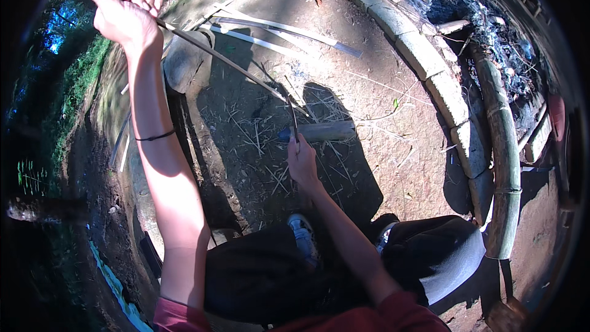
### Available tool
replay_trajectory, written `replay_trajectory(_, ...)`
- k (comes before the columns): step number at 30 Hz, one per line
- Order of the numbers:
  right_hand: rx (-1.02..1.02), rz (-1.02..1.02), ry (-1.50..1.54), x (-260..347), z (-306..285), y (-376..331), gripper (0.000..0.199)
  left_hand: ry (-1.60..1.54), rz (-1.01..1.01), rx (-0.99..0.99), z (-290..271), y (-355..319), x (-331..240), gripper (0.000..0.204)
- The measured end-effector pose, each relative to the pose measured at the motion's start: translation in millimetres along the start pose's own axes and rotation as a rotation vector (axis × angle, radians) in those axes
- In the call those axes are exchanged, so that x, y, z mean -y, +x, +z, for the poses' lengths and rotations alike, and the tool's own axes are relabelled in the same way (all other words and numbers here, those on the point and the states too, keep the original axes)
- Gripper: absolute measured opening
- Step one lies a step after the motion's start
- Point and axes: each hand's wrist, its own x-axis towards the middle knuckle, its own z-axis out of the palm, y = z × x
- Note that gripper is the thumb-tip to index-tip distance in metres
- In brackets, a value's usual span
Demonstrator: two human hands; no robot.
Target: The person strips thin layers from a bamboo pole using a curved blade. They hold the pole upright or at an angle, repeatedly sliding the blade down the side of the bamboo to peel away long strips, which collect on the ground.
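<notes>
My left hand (126, 15) is raised at the upper left, its fingers curled round a long, thin bamboo strip (221, 56) and its thumb stretched along it. The strip slants down to the right and ends over the ground in front of me. Low in the middle, my right hand (302, 163) is closed on the handle of a knife (294, 120). The thin, dark blade points up and meets the strip close to its lower end. Behind the blade, a short piece of round wood (326, 131) lies on the ground among shavings.
Several split strips (289, 31) lie on the dirt ahead, beside a rounded stone (184, 64). To the right, a curved stone border (424, 55) rings a fire pit with ash (485, 31). A thick bamboo pole (501, 160) leans over that border. My shoes (302, 233) are below.
</notes>
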Motion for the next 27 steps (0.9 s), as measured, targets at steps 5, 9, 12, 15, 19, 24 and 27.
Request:
replay_trajectory(5, -0.005, 0.055, 0.035, 26.8, -4.4, -4.4, 0.024, 0.152, -0.048, 0.238, -2.5, 3.6, -23.4, 0.108)
replay_trajectory(9, -0.047, 0.028, 0.011, 20.1, -11.4, 0.4, 0.024, 0.155, -0.058, -0.003, 6.5, -31.4, 50.6, 0.071)
replay_trajectory(12, -0.079, 0.014, 0.050, 22.2, -10.5, -0.8, 0.024, 0.075, -0.132, 0.062, 35.6, -84.3, 79.0, 0.041)
replay_trajectory(15, -0.072, 0.016, 0.109, 41.1, 2.4, -11.8, 0.026, -0.045, -0.158, -0.002, 40.1, -87.8, 66.4, 0.029)
replay_trajectory(19, -0.006, 0.019, -0.013, 73.9, -26.7, -21.4, 0.027, -0.166, -0.098, -0.228, 73.5, -89.9, 41.7, 0.033)
replay_trajectory(24, 0.006, 0.109, 0.023, 112.7, -39.9, -46.0, 0.027, -0.140, -0.116, -0.239, 74.0, -88.0, 4.3, 0.043)
replay_trajectory(27, -0.002, 0.107, 0.007, 111.5, -40.5, -49.1, 0.026, -0.178, -0.174, -0.297, 65.5, -90.1, 9.7, 0.047)
